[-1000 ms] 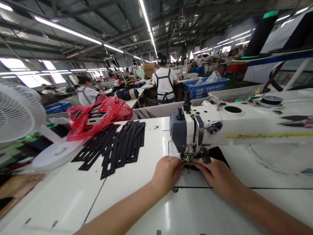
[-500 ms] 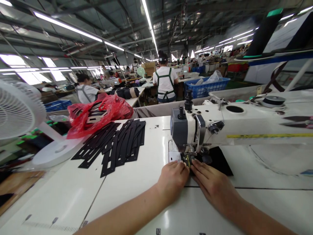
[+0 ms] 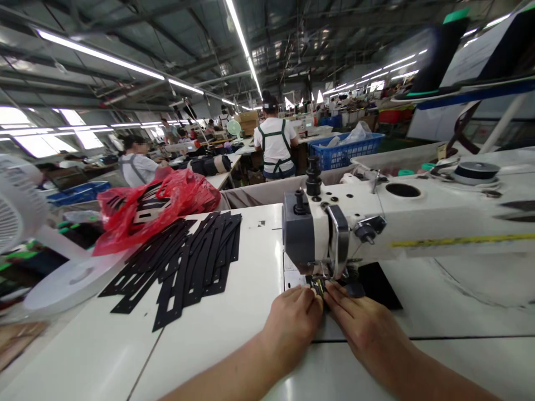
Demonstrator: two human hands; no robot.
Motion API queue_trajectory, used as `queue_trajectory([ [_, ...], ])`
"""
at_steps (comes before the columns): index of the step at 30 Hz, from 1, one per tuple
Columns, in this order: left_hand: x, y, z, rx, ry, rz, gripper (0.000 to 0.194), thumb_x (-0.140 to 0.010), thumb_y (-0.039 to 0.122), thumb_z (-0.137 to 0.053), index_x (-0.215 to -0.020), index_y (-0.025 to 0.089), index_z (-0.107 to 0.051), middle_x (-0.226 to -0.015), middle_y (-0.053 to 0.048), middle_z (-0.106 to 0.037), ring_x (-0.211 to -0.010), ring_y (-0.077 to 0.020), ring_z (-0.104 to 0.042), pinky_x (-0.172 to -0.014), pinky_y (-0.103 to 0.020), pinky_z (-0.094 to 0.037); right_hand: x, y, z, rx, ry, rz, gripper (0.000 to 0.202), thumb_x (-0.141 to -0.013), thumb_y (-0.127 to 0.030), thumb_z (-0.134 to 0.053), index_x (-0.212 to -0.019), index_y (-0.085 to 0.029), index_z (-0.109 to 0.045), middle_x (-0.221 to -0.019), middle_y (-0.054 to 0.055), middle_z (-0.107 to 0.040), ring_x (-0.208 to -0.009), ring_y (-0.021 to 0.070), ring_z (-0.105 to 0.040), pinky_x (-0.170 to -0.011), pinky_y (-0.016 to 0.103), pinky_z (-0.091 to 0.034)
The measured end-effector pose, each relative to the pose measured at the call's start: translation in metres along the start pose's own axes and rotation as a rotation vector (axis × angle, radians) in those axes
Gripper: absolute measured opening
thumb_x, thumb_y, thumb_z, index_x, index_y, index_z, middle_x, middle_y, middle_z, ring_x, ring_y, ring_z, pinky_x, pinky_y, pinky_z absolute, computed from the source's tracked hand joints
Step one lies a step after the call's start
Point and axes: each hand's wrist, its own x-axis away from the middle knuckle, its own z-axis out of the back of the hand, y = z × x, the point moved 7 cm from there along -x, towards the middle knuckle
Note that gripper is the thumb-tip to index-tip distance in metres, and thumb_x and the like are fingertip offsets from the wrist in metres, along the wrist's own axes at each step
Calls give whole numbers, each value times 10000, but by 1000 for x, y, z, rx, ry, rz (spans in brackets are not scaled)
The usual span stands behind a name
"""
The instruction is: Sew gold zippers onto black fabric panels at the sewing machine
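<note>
Yellow-toothed strip looks light, pliable, best held edgewise; left fingers pinch it, right fingers' grip is hidden.

A white fan stands at nine o'clock, a small green fan at eleven, a co-worker at twelve, a blue basket at two.

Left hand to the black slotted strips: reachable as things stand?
Likely yes: only white tabletop shows between the left hand, at the sewing machine, and the black slotted strips; the nearer ones lie clear of the red plastic bag.
</note>
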Motion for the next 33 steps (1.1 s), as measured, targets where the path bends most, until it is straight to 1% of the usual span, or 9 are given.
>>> queue_trajectory([
  [5, 3, -8, -4, 75, -59, 45, 184, -889, 149, -424, -798, 129, -583, -708, -57, -572, -609, -186, -556, -535, -303, -504, -8, 4, 3, -39, 36, -8, 404, -826, 23, -297, -940, -77, -671, -905, 113, -717, -818, 213, -680, -728, 327, -579],
  [8, 8, -10, -1, 164, -29, 59, 173, -897, 146, -418, -879, 120, -588, -866, -102, -617, -767, -205, -605, -688, -336, -542, -4, 5, 1, -29, 40, -4, 371, -861, -21, -313, -972, -69, -663, -958, 123, -706, -879, 226, -669, -754, 340, -576],
  [11, 13, -10, 2, 209, 27, 72, 168, -900, 136, -421, -888, 117, -587, -966, -112, -624, -876, -213, -609, -825, -363, -521, 1, 3, 0, 13, 49, 28, 415, -838, 22, -286, -976, -75, -664, -991, 109, -700, -902, 223, -664, -760, 338, -576],
  [14, 13, -11, -1, 210, 22, 86, 165, -896, 136, -429, -870, 112, -590, -912, -107, -632, -847, -216, -613, -801, -362, -530, 1, 4, 0, 28, 40, 41, 447, -812, 62, -263, -954, -62, -668, -958, 113, -708, -856, 217, -677, -724, 327, -586],
  [18, 11, -14, -5, 224, -3, 106, 162, -885, 131, -434, -872, 117, -595, -901, -103, -625, -851, -224, -599, -765, -355, -529, -4, 7, -2, 16, 6, 44, 455, -819, 70, -243, -948, -46, -663, -930, 134, -710, -816, 212, -686, -673, 308, -590],
  [22, 10, -22, -14, 240, -89, 190, 144, -881, 134, -450, -871, 137, -594, -889, -73, -607, -813, -208, -573, -714, -334, -513, -9, 12, -4, -33, -11, -1, 439, -860, 27, -242, -949, -75, -660, -884, 119, -718, -787, 194, -687, -698, 299, -578],
  [24, 10, -25, -16, 228, -104, 215, 153, -886, 140, -448, -856, 142, -598, -863, -66, -602, -793, -203, -565, -693, -327, -506, -11, 15, -5, -76, -22, -28, 421, -873, 3, -254, -965, -94, -653, -876, 106, -718, -793, 191, -683, -721, 306, -570],
  [28, 9, -26, -18, 214, -105, 200, 158, -887, 154, -454, -854, 145, -607, -859, -70, -603, -795, -205, -564, -697, -331, -506, -13, 17, -8, -109, -39, -50, 389, -870, -15, -281, -935, -122, -649, -893, 104, -713, -813, 203, -676, -746, 330, -559],
  [33, 9, -25, -16, 208, -90, 183, 176, -889, 150, -440, -860, 144, -613, -854, -73, -607, -803, -203, -570, -711, -332, -512, -14, 19, -6, -121, 13, -47, 400, -850, -2, -268, -919, -130, -640, -876, 102, -713, -792, 194, -676, -721, 313, -560],
])
